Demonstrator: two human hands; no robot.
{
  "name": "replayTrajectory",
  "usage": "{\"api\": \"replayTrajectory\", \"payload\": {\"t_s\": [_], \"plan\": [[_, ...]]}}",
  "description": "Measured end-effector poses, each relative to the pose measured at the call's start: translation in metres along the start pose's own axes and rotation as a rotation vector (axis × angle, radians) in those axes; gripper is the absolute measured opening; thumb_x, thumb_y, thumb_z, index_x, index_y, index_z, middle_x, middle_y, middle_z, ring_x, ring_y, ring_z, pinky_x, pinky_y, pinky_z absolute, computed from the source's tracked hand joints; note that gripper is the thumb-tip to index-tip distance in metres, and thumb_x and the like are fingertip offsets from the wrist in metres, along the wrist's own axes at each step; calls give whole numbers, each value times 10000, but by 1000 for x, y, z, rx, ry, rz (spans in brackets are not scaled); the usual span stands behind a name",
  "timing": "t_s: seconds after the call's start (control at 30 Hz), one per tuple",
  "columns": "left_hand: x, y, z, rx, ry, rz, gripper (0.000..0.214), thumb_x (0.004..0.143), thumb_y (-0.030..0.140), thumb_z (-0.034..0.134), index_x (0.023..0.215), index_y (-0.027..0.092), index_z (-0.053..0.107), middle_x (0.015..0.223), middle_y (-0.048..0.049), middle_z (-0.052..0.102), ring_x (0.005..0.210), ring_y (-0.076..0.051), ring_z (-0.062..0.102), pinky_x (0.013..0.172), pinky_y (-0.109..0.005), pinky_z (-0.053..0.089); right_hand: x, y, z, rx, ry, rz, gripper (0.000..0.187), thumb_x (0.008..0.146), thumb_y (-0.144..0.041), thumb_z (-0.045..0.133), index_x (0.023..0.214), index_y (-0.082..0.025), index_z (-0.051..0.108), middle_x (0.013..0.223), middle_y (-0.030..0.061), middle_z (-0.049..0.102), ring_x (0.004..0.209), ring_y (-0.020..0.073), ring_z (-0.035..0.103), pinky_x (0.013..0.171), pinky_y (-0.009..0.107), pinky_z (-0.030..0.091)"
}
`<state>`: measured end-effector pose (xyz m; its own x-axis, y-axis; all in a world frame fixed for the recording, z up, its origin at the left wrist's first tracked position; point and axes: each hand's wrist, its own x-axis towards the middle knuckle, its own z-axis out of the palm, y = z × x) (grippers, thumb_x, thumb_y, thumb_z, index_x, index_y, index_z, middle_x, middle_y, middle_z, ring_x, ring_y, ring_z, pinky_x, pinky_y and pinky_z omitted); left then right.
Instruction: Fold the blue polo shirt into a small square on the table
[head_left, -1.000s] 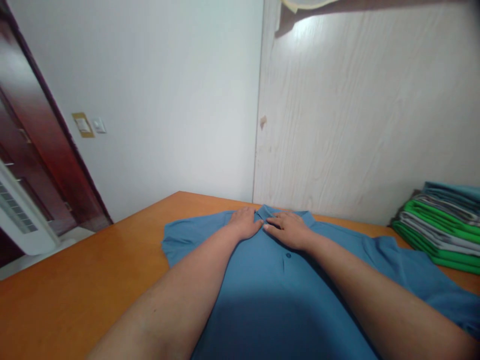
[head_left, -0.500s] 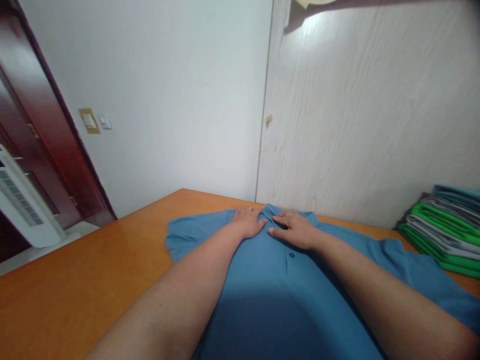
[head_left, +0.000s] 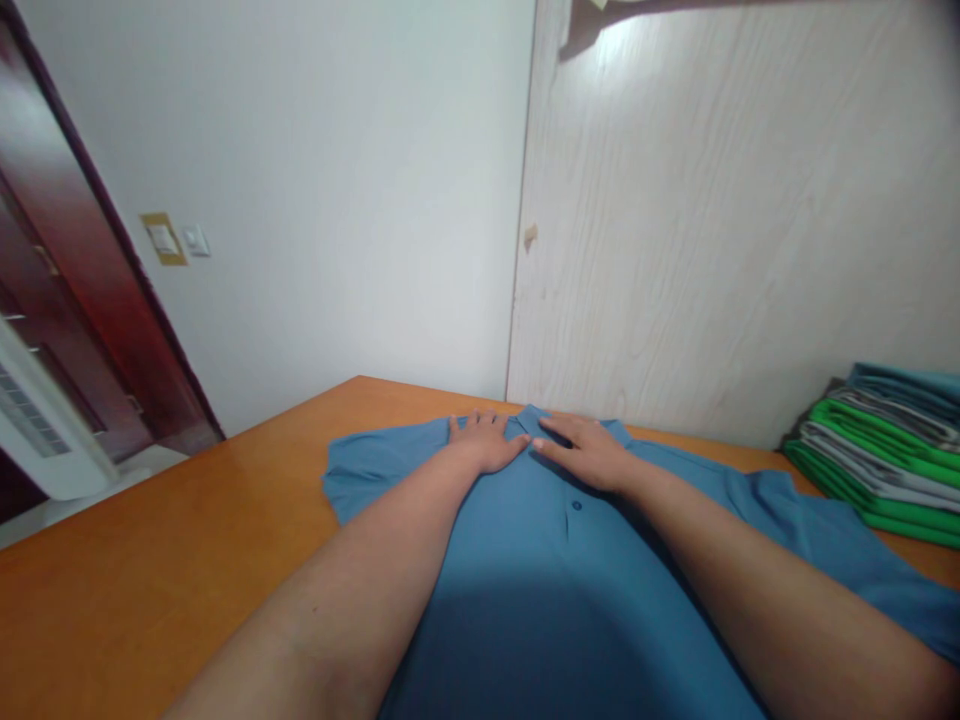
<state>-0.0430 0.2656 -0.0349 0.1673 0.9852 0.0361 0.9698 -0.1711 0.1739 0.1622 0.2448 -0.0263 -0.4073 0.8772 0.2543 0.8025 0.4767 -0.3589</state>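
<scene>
A blue short-sleeved polo shirt (head_left: 517, 560) lies spread out, front up, with its collar at the far end and a dark button below the collar. My left hand (head_left: 486, 442) rests flat on the shirt, left of the collar, its fingers spread. On the collar's other side, my right hand (head_left: 589, 452) lies on the cloth with fingers stretched out and the thumb apart. The two thumbs point toward each other near the collar opening. Neither hand grips the fabric. My forearms cover parts of the shirt's sides.
The shirt lies on an orange-brown wooden table (head_left: 187, 560). At the right stands a stack of folded clothes (head_left: 885, 450) in green, grey and blue. A white wall (head_left: 337, 200) and a pale wooden panel (head_left: 712, 220) rise behind the table. A dark red door (head_left: 82, 270) is at the left.
The fingers of my left hand have spread wider on the shirt. The whole view has shifted slightly; my right hand stays by the collar.
</scene>
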Motion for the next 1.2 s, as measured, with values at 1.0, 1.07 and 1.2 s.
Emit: {"api": "replayTrajectory", "payload": {"t_s": [1.0,1.07,1.2], "plan": [[-26,54,2,-63,226,735,415,985,320,399,1364,228,544,1436,-81,555,1354,-265,457,1109,-467,367,3,46,-30,987,274,729,122,917,-224,612,843,-127,616,679,112,689,532,166,652,506,267,559],[-27,55,4,-33,101,727,505,1011,415,337,1458,214,458,1571,-91,407,1462,-292,323,1149,-508,313,4,48,-36,991,336,734,106,914,-226,612,858,-136,609,672,101,685,529,168,652,503,268,558],[-27,53,9,-13,-74,638,647,1014,548,228,1553,199,311,1647,-92,234,1516,-307,198,1178,-569,239,2,67,-60,965,575,772,63,936,-212,540,909,-161,565,642,48,644,514,130,620,502,225,540]]}}
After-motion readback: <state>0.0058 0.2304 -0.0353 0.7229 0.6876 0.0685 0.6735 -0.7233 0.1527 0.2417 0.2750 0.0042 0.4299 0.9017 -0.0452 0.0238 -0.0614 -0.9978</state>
